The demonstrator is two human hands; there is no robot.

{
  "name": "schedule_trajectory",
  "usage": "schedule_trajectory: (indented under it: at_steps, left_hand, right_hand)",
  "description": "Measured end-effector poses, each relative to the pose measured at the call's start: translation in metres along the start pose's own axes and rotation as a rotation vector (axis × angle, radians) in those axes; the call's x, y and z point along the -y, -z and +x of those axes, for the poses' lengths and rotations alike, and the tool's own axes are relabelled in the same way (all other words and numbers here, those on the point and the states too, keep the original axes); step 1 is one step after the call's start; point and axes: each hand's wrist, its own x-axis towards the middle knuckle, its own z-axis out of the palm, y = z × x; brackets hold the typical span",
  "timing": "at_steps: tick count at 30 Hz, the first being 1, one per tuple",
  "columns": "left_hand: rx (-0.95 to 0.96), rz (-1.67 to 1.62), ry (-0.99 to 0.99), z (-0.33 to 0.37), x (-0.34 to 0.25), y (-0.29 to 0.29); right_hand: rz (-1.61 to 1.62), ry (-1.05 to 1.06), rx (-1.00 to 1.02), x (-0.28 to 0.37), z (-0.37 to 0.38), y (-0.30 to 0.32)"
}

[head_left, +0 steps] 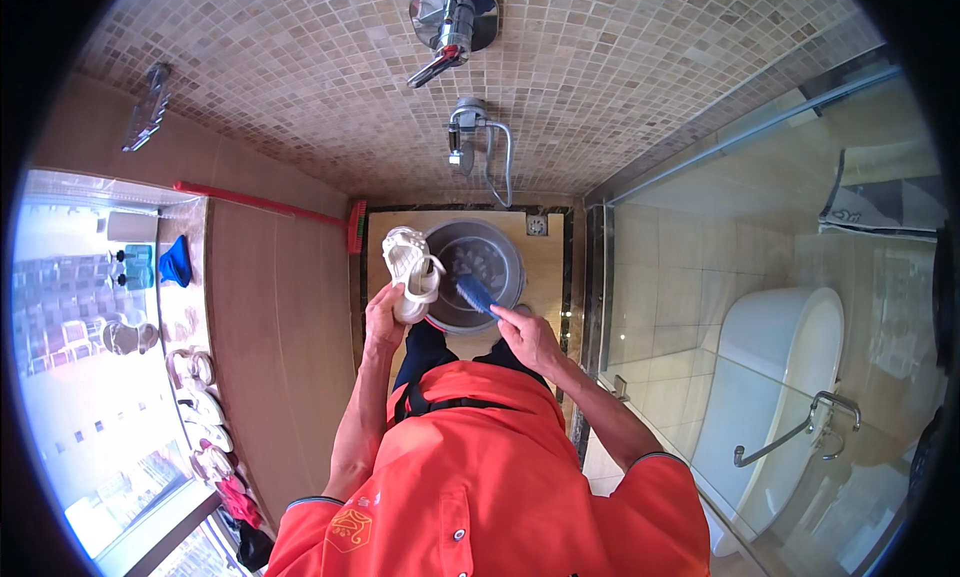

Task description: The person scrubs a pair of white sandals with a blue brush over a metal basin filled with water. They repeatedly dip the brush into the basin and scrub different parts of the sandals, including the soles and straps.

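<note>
White strappy sandals (pixel 205 417) sit in a row on the ledge far to the left, blurry and hard to see. Next, the left hand (pixel 383 315) wraps its fingers around the heel end of a white strappy sandal (pixel 412 269); the toe end sticks up past the fingers. Behind is a round grey plastic bucket (pixel 500 267), partly hidden. On the right, the right hand (pixel 530 339) pinches a small blue brush (pixel 476 295), bristles hidden
</note>
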Motion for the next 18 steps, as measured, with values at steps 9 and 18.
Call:
schedule_trajectory:
  at_steps: [9, 18]
  left_hand:
    - [0.155, 0.113, -0.001, -0.014, 0.004, -0.035]
    - [0.148, 0.427, -0.278, -0.024, -0.004, -0.073]
  right_hand:
    - [0.851, -0.561, -0.232, -0.007, 0.048, -0.058]
    - [1.228, -0.608, -0.221, 0.01, 0.063, -0.071]
